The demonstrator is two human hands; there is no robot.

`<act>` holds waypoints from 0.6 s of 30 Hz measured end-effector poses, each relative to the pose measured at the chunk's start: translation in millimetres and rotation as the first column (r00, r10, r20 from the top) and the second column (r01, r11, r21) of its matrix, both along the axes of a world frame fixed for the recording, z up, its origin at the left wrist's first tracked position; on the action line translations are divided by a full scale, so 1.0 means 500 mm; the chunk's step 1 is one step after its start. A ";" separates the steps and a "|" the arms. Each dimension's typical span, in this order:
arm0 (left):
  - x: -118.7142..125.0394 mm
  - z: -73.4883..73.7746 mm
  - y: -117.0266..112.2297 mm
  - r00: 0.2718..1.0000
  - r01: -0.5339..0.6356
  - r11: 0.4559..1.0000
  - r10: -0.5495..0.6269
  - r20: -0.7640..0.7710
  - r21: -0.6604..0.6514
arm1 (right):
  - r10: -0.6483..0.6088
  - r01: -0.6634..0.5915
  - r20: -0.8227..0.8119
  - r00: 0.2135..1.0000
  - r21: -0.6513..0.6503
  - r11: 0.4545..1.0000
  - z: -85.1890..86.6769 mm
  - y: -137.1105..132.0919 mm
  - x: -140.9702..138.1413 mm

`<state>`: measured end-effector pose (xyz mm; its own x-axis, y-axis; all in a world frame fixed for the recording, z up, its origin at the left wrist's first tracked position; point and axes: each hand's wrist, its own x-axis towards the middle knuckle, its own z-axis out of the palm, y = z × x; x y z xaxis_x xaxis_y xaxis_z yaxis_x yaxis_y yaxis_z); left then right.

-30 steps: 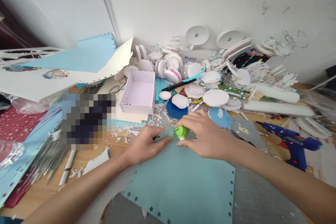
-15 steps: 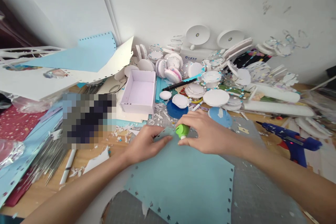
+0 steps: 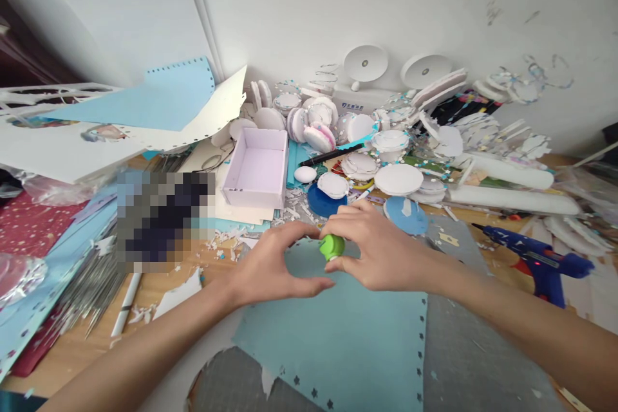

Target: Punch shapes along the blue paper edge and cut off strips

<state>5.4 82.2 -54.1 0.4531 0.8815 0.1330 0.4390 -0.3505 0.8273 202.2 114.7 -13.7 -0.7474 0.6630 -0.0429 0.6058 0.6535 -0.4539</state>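
Observation:
Between the thumb and fingers of my right hand (image 3: 371, 244) is a small green craft punch (image 3: 332, 247), held over the far edge of a blue-green sheet of paper (image 3: 338, 335). Small flower- or star-shaped holes run along the sheet's right and near edges. My left hand (image 3: 275, 264) curves open at the sheet's far left part. Its thumb and fingers are spread apart, with fingertips close to the punch. Whether the paper sits inside the punch's slot is hidden.
A grey cutting mat (image 3: 463, 328) lies beneath the sheet. Behind my hands stand a lilac foam box (image 3: 255, 170) and white foam discs (image 3: 398, 178). A blue glue gun (image 3: 535, 254) lies at right. Thin wires (image 3: 91, 290) and a white pen (image 3: 126, 304) are at left.
My left thumb and fingers have parted and let go of the paper's edge. The sheet has shifted and turned slightly. The punch stays in my right hand, tilted a little differently.

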 end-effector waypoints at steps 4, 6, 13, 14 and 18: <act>0.001 -0.010 -0.005 1.000 -0.025 0.997 0.024 0.012 0.074 | 0.032 -0.031 -0.009 0.999 0.051 0.998 -0.004 -0.006 -0.012; 0.001 -0.019 -0.006 0.999 -0.021 0.993 0.017 0.032 0.117 | 0.037 -0.035 -0.026 0.999 0.079 0.996 -0.008 -0.007 -0.017; 0.000 0.001 0.002 0.996 0.036 0.997 -0.031 -0.082 0.068 | 0.004 -0.003 -0.008 1.000 0.084 0.996 -0.015 0.006 -0.003; -0.003 0.009 0.001 0.991 0.046 0.997 -0.038 -0.125 0.059 | -0.010 0.009 0.002 1.000 0.082 0.997 -0.013 0.008 0.005; -0.028 0.025 -0.017 0.949 0.098 0.995 -0.088 -0.301 0.017 | -0.070 0.066 0.045 0.997 0.083 0.994 -0.006 0.008 0.042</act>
<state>-8.4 73.7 -41.9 0.5564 0.8309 0.0054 0.6290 -0.4255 0.6506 223.2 118.8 -16.8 -0.6989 0.7149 -0.0214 0.6697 0.6435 -0.3708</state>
